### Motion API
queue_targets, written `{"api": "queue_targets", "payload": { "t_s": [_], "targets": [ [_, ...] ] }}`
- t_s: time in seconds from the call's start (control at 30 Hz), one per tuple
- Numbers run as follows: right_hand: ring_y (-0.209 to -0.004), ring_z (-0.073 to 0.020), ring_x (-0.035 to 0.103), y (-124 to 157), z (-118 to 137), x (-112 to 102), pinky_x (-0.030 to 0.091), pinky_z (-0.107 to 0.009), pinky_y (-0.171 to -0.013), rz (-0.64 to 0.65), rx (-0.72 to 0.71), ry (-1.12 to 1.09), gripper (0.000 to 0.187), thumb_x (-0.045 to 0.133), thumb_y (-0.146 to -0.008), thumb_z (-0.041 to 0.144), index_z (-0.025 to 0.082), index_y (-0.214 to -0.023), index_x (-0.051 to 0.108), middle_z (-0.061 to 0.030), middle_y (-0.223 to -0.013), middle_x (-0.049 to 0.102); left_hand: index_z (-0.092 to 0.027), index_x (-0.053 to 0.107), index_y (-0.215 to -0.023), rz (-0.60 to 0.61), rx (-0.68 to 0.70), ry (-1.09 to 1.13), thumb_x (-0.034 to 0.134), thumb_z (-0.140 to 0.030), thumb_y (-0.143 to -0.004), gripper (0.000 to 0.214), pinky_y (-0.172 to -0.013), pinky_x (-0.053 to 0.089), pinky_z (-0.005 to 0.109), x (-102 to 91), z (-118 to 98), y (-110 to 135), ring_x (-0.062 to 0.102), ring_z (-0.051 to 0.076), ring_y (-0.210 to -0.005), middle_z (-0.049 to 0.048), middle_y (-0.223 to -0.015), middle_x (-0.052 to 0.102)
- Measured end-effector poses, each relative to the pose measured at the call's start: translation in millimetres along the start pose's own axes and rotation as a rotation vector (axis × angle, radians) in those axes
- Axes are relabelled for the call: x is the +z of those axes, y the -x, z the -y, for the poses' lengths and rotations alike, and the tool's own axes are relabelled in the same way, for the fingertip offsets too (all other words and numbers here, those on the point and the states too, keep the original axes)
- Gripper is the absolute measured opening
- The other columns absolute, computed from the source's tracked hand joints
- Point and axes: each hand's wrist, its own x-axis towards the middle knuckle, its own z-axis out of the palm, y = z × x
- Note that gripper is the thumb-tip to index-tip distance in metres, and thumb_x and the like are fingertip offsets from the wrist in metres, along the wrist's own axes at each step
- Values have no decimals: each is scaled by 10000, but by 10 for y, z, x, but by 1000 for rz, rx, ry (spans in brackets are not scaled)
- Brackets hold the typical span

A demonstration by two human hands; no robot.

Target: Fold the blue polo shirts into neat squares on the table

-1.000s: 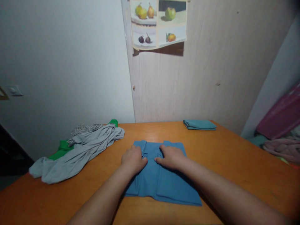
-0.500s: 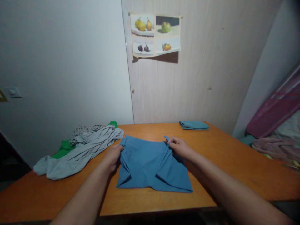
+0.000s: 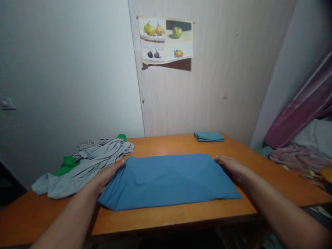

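A blue cloth [image 3: 171, 181] lies stretched wide near the front edge of the table, its kind not clear from its shape. My left hand [image 3: 110, 174] grips its left edge, where creases gather; the thumb shows and the other fingers are mostly hidden. At the opposite side, my right hand [image 3: 229, 167] is closed on the upper right edge, with its fingertips partly out of sight. The middle of the cloth is fairly flat.
A crumpled grey garment [image 3: 85, 173] with green fabric [image 3: 68, 165] lies at the table's left. A folded teal cloth [image 3: 209, 137] rests at the back right of the wooden table [image 3: 160, 221]. Pink and white fabrics [image 3: 293, 157] are piled beyond the right edge.
My hands have moved apart, left and right. The blue cloth, earlier bunched with its sides folded inward, is now spread out wider and flatter.
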Motion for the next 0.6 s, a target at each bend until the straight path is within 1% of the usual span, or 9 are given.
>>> {"api": "queue_targets", "payload": {
  "t_s": [0.03, 0.1, 0.17, 0.2, 0.27, 0.33, 0.47, 0.53, 0.6],
  "targets": [
    [-748, -215, 672, 11, -6, -1, 518, -294, -621, -1, -40, 71, 245, 685, -755, 414, 208, -887, 674, -71, -797, 721, -179, 694, -926, 7, 4, -45, 793, -403, -719, 320, -695, 615, 445, -13, -2, 41, 749, 325, -769, 120, -811, 770],
    [-960, -249, 677, 24, -16, 9, 531, -319, -786, -2, -155, 223, 341, 747, -691, 334, 214, -1006, 694, -97, -1000, 737, -180, 653, -953, -73, 87, -163, 844, -337, -653, 389, -693, 616, 401, -62, 11, 83, 746, 288, -746, 80, -807, 763],
    [-1114, -266, 635, 29, -33, 18, 496, -333, -924, -13, -242, 361, 507, 734, -632, 197, 218, -1136, 681, -109, -1182, 699, -181, 608, -1030, -168, 175, -268, 846, -233, -607, 488, -699, 611, 353, -120, 40, 85, 744, 255, -759, 45, -837, 754],
    [-1139, -265, 624, 30, -47, 18, 482, -335, -955, -15, -255, 414, 582, 700, -618, 146, 213, -1195, 663, -110, -1229, 682, -180, 585, -1080, -202, 202, -322, 827, -188, -598, 540, -697, 607, 338, -148, 58, 81, 743, 246, -763, 35, -852, 748],
    [-1091, -253, 642, 35, -82, 2, 487, -330, -934, -8, -244, 477, 655, 631, -618, 104, 187, -1267, 628, -112, -1222, 683, -169, 544, -1179, -265, 224, -438, 785, -157, -610, 618, -663, 595, 330, -199, 96, 84, 737, 247, -736, 28, -841, 731],
    [-1006, -241, 662, 56, -123, -31, 501, -315, -871, -14, -241, 498, 663, 610, -640, 113, 154, -1302, 606, -121, -1166, 699, -155, 510, -1261, -319, 224, -536, 771, -219, -652, 665, -627, 584, 343, -250, 135, 112, 731, 266, -715, 42, -827, 716],
    [-920, -244, 659, 203, -172, -125, 512, -316, -783, -82, -238, 487, 647, 688, -712, 269, 139, -1337, 585, -135, -1071, 709, -140, 527, -1284, -385, 269, -595, 808, -442, -663, 745, -696, 590, 370, -359, 213, 244, 732, 316, -856, 136, -982, 718],
    [-893, -238, 652, 353, -160, -168, 515, -311, -744, -54, -235, 433, 664, 720, -728, 363, 155, -1343, 581, -125, -1051, 703, -150, 565, -1252, -407, 295, -594, 824, -501, -638, 753, -727, 587, 362, -387, 253, 354, 722, 326, -915, 161, -1041, 711],
    [-819, -210, 642, 547, -120, -192, 506, -280, -670, 11, -211, 355, 683, 741, -737, 418, 181, -1354, 570, -94, -988, 692, -165, 571, -1269, -390, 297, -556, 830, -520, -635, 771, -717, 581, 338, -373, 299, 501, 717, 311, -912, 156, -1038, 712]
  ]
}}
